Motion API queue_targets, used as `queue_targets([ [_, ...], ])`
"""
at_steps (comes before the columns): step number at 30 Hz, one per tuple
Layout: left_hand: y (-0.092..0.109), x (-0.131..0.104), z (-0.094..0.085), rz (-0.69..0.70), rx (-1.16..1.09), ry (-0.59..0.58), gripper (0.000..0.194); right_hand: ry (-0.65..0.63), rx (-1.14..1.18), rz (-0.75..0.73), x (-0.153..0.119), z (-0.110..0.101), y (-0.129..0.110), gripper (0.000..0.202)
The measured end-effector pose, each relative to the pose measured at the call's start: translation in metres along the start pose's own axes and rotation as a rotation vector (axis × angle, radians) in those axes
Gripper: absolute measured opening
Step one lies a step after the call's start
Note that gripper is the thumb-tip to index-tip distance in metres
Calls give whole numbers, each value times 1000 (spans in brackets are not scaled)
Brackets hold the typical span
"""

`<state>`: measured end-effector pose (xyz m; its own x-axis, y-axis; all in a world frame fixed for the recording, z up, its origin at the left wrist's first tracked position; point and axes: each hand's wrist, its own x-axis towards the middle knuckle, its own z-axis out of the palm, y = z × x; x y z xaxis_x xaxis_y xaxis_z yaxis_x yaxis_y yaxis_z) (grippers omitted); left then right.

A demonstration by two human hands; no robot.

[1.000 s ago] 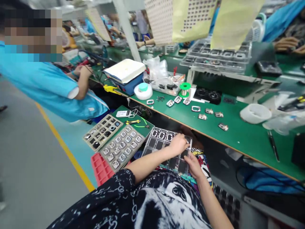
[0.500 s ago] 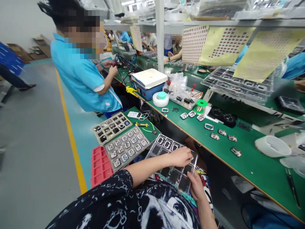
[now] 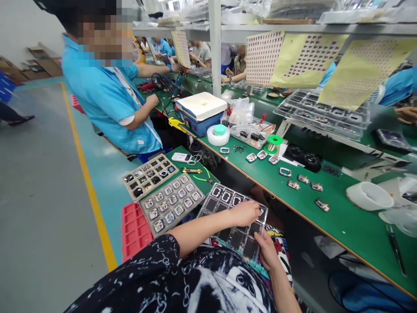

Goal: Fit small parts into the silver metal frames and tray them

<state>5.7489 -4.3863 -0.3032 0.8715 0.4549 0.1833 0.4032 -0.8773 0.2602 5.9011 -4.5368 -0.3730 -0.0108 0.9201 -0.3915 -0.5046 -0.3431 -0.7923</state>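
Green bench (image 3: 342, 228); clear gridded tray (image 3: 239, 240)

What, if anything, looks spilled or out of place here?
Perhaps the small dark pieces: they lie loose in a scatter on the green bench near the white roll, while frames sit sorted in the gray tray.

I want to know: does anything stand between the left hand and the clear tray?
Nothing visible does: the left hand is over the clear tray, and the right hand holds its edge, off to the side.
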Motion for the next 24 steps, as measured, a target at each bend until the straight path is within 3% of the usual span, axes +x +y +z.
queue_targets([
  [8, 14, 0, 4, -20, 1, 23, 11, -59, -19, 15, 7, -12, 4, 58],
  [11, 20, 1, -6, -15, -12, 67, 11, -62, -26, 16, 8, -15, 3, 61],
  [13, 15, -4, -22, -34, -23, 133, 13, -56, -30, 16, 7, -17, 4, 59],
  [16, -18, -19, -65, -196, 2, 291, 25, -65, -20, 30, 4, -18, 6, 54],
  [20, -96, -42, -136, -496, 92, 505, 38, -86, -23, 12, 2, -17, 7, 47],
  [22, -133, -48, -163, -579, 197, 517, 46, -85, -48, -5, 3, -16, 7, 46],
  [24, -159, -51, -179, -566, 267, 431, 52, -82, -62, -14, 5, -15, 7, 45],
])
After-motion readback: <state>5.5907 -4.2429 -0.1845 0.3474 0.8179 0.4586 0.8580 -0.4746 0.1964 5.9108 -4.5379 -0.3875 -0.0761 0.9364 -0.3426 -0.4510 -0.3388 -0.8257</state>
